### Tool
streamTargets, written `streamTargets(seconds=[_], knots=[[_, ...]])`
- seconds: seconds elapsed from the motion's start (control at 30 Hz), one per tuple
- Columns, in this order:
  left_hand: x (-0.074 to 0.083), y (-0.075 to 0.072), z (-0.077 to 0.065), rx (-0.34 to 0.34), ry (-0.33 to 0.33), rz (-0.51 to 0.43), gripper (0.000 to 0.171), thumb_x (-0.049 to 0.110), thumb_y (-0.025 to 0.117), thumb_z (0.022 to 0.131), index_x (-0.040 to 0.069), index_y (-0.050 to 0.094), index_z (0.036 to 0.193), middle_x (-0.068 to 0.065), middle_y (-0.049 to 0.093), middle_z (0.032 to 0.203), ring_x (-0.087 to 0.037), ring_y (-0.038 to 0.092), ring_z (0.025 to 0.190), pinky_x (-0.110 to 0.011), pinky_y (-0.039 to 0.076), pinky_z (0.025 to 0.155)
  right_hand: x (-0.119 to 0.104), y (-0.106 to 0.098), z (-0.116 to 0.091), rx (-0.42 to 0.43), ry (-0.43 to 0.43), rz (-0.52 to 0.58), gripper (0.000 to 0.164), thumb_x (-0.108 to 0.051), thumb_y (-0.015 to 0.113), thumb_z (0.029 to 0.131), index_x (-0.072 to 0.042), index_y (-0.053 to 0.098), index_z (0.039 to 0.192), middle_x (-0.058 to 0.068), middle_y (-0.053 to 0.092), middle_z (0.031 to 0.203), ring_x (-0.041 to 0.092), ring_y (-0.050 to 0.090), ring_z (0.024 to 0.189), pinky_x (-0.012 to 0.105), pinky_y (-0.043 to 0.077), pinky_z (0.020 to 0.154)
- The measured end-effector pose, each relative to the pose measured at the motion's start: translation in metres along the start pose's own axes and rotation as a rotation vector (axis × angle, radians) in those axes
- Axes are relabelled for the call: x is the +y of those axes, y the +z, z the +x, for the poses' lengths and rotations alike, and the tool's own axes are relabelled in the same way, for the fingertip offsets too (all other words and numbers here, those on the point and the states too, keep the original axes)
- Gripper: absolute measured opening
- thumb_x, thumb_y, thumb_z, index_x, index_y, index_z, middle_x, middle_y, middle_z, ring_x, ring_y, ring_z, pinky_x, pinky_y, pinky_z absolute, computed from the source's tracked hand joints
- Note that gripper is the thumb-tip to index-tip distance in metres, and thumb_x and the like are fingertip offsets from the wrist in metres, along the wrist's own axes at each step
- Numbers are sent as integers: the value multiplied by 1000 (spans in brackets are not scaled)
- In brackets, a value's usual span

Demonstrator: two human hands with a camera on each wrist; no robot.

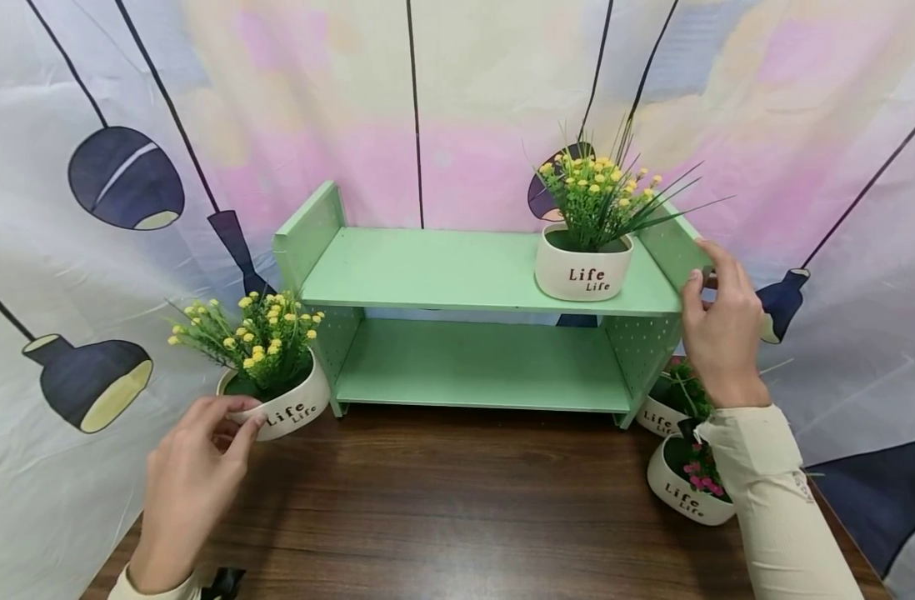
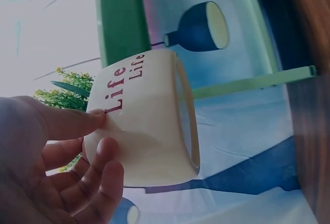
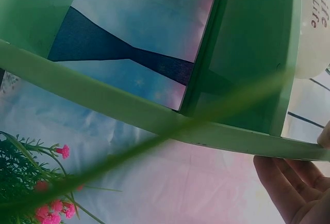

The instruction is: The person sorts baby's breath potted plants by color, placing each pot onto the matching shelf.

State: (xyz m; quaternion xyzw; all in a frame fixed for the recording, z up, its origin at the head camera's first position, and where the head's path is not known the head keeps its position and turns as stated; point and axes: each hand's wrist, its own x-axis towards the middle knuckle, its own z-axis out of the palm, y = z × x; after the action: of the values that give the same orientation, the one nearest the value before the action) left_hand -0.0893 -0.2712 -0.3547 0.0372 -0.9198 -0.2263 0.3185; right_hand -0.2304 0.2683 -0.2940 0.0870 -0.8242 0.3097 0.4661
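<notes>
My left hand [image 1: 198,475] pinches the rim of a white oval flowerpot [image 1: 300,404] lettered "Life", thumb on the outside. Yellow artificial flowers [image 1: 266,333] fill this pot, which is held tilted above the table, left of a green two-tier shelf [image 1: 427,267]. The left wrist view shows the raised pot [image 2: 144,121] and its underside edge. My right hand [image 1: 723,329] grips the edge of the shelf's right side panel [image 3: 232,141], thumb on one face and fingers on the other. A similar yellow-flowered pot [image 1: 583,271] stands upright on the top tier, at the right.
Two more white pots stand on the brown table [image 1: 457,500] right of the shelf: the front pot [image 1: 682,492] has pink flowers, and the rear pot [image 1: 656,414] is partly hidden by my right arm. A lamp-patterned curtain [image 1: 487,108] hangs behind.
</notes>
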Motion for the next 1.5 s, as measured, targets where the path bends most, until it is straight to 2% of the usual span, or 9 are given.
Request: streamTargets(seconds=[0.13,0.27,0.53,0.77,1.0,1.23,1.5], knots=[[8,-7,2,26,36,-8,12,13,83,92,12,78,103,-2,70,96,-4,61,68,-30,43,60,-1,-1,1,-7,8,-5,41,-13,49,111,-9,56,151,31,64,121,45,68,104,0,33,75],[15,-13,4,50,68,-25,12,12,84,91,12,78,102,-2,70,95,6,54,68,-22,40,60,-1,-1,2,-11,1,-5,41,-12,49,111,-9,56,151,31,64,120,45,68,104,-1,33,76],[31,-23,11,87,165,-80,16,6,85,87,10,77,100,0,68,89,14,47,69,-15,38,60,0,-2,1,-9,0,-6,41,-12,50,111,-8,56,151,32,63,119,45,67,103,1,33,75],[47,-34,23,107,248,-109,15,5,84,87,9,77,99,1,66,87,13,47,69,-14,37,58,2,-1,1,-10,-1,-11,41,-12,50,111,-8,56,151,31,64,123,45,68,103,0,33,75],[61,-39,39,93,287,-124,18,5,86,87,11,78,102,1,67,90,16,49,74,-10,40,64,3,-1,0,-18,-1,-16,41,-12,50,111,-8,56,151,30,64,122,44,68,102,1,33,75],[78,-41,54,65,336,-130,16,8,84,90,15,78,103,5,69,94,5,54,74,-11,40,65,3,-1,-1,-11,8,-18,41,-12,50,111,-8,57,151,30,65,121,43,68,103,1,33,75],[92,-39,69,20,343,-165,15,9,81,93,16,77,105,7,67,93,-3,57,70,-16,39,64,1,-1,1,-13,-8,-16,41,-11,50,111,-8,56,152,29,65,121,43,68,102,2,33,76]])
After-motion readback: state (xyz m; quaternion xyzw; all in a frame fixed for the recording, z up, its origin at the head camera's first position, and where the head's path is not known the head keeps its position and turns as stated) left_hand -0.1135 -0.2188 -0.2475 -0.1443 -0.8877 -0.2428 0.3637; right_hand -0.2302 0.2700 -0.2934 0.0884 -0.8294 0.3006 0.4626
